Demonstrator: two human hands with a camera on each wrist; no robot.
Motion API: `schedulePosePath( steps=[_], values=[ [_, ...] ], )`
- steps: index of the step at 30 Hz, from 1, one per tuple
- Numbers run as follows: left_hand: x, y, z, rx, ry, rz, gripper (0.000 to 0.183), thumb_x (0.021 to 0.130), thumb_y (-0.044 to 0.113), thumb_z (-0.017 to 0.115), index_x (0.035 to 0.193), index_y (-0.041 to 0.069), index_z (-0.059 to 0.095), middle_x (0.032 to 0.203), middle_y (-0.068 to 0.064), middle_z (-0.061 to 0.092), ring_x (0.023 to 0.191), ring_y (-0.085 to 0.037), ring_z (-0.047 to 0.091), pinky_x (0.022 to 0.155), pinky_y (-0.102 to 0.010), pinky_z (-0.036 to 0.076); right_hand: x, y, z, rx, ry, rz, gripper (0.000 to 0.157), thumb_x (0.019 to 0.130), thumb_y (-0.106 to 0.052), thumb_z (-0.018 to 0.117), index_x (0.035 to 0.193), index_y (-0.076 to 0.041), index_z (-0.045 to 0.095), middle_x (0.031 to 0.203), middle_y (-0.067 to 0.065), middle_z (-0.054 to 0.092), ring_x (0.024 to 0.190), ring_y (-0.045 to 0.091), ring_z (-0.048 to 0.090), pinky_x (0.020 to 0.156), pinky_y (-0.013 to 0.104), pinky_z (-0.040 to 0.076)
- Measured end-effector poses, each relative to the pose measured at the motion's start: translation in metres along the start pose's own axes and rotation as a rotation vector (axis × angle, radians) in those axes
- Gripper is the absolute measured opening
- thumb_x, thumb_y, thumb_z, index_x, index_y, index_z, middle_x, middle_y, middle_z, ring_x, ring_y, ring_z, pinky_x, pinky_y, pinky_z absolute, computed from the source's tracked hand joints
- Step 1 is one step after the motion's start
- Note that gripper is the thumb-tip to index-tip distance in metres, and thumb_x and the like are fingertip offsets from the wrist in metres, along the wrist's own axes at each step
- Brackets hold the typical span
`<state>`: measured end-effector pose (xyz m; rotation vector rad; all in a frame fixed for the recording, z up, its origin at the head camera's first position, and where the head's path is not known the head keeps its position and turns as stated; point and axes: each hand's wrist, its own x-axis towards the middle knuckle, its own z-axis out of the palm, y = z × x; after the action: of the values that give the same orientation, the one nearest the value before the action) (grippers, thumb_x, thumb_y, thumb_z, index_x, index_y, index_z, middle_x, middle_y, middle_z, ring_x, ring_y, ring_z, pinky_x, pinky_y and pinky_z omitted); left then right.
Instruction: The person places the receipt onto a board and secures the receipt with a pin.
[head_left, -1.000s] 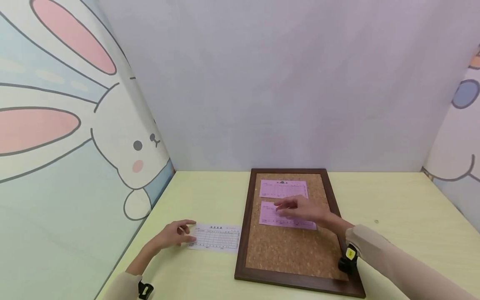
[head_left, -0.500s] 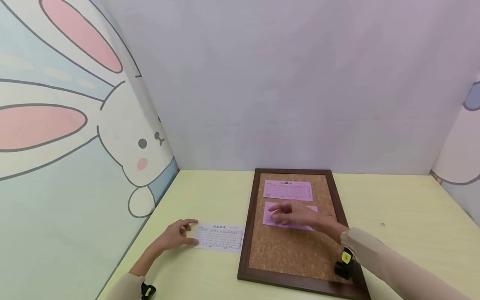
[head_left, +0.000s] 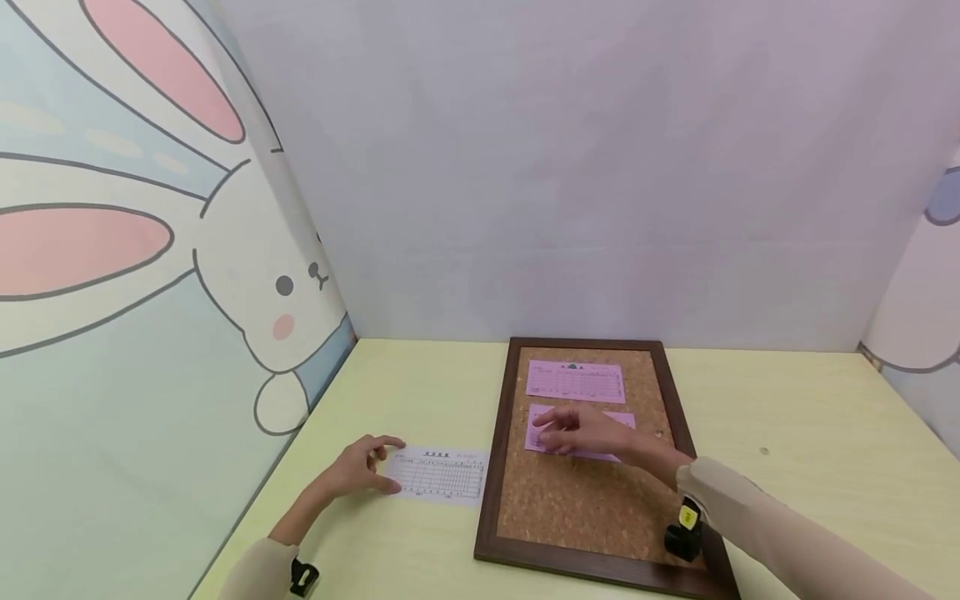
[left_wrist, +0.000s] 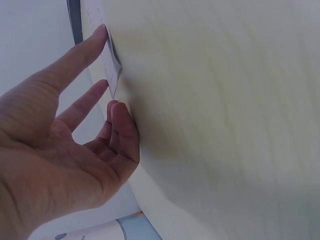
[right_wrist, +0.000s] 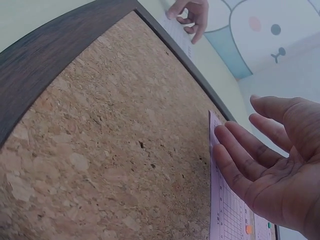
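Note:
A white printed form (head_left: 442, 475) lies on the table left of the cork board. My left hand (head_left: 360, 467) touches its left end with thumb and index finger spread apart; in the left wrist view the form's corner lifts slightly beside the thumb. Over the lower pink form (head_left: 618, 419) on the board lies my right hand (head_left: 588, 429), fingers loosely bent. In the right wrist view, fingertips of the right hand rest at the edge of the lower pink form, which has an orange pin (right_wrist: 248, 229). Above it, the upper pink form (head_left: 576, 381) has a green pin (right_wrist: 269, 226).
The cork board (head_left: 585, 508) with a dark wooden frame lies flat on the pale table (head_left: 420, 550). A small round spot (head_left: 764, 451) shows on the table at right. A grey-white curtain (head_left: 562, 167) stands behind, and a rabbit-printed panel (head_left: 247, 275) at left.
My left thumb and index finger have moved slightly right and spread further apart at the white form's end. My right hand has shifted a little left over the lower pink form.

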<state>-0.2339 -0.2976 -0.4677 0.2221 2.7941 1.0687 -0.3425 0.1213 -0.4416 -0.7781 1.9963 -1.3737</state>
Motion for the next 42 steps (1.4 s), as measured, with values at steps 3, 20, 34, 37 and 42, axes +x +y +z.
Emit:
schedulePosePath(
  steps=[3, 20, 34, 37, 42],
  values=[
    [0.000, 0.000, 0.001, 0.016, 0.010, -0.003, 0.061, 0.072, 0.007, 0.091, 0.127, -0.001, 0.063, 0.095, -0.011, 0.050, 0.073, -0.013, 0.043, 0.065, -0.021, 0.034, -0.001, 0.000, 0.000, 0.003, -0.003, 0.004, 0.040, 0.102, -0.016, 0.064, 0.136, 0.005, 0.059, 0.117, 0.022, 0.070, 0.106, 0.030, 0.071, 0.087, 0.040, 0.060],
    [-0.003, 0.005, -0.003, -0.023, 0.037, -0.053, 0.047, 0.072, 0.003, 0.089, 0.113, -0.001, 0.066, 0.094, -0.010, 0.056, 0.074, -0.014, 0.045, 0.063, -0.020, 0.036, 0.000, 0.001, 0.000, -0.009, 0.014, 0.013, 0.038, 0.101, -0.014, 0.064, 0.134, 0.005, 0.061, 0.118, 0.020, 0.069, 0.103, 0.027, 0.072, 0.082, 0.034, 0.059],
    [-0.004, 0.010, 0.005, -0.155, 0.151, -0.297, 0.053, 0.081, -0.001, 0.081, 0.130, -0.008, 0.061, 0.089, -0.006, 0.070, 0.075, -0.016, 0.060, 0.059, -0.025, 0.049, -0.002, 0.003, 0.004, -0.007, 0.009, 0.017, 0.039, 0.100, -0.016, 0.066, 0.134, 0.004, 0.062, 0.117, 0.019, 0.069, 0.096, 0.022, 0.070, 0.081, 0.036, 0.060],
    [-0.003, 0.006, 0.002, -0.181, 0.137, -0.314, 0.039, 0.086, 0.001, 0.077, 0.121, -0.010, 0.065, 0.089, -0.007, 0.073, 0.076, -0.015, 0.064, 0.063, -0.027, 0.053, -0.003, -0.001, 0.004, -0.016, 0.003, 0.015, 0.040, 0.101, -0.017, 0.065, 0.134, 0.004, 0.061, 0.117, 0.020, 0.068, 0.096, 0.021, 0.069, 0.081, 0.035, 0.060],
    [-0.007, 0.002, -0.006, -0.241, 0.153, -0.324, 0.031, 0.088, 0.001, 0.075, 0.117, -0.008, 0.068, 0.094, -0.011, 0.073, 0.078, -0.016, 0.067, 0.067, -0.030, 0.059, -0.003, -0.005, 0.002, -0.026, -0.003, 0.008, 0.042, 0.102, -0.020, 0.064, 0.137, 0.003, 0.059, 0.122, 0.019, 0.066, 0.101, 0.022, 0.069, 0.086, 0.037, 0.060]
  ],
)
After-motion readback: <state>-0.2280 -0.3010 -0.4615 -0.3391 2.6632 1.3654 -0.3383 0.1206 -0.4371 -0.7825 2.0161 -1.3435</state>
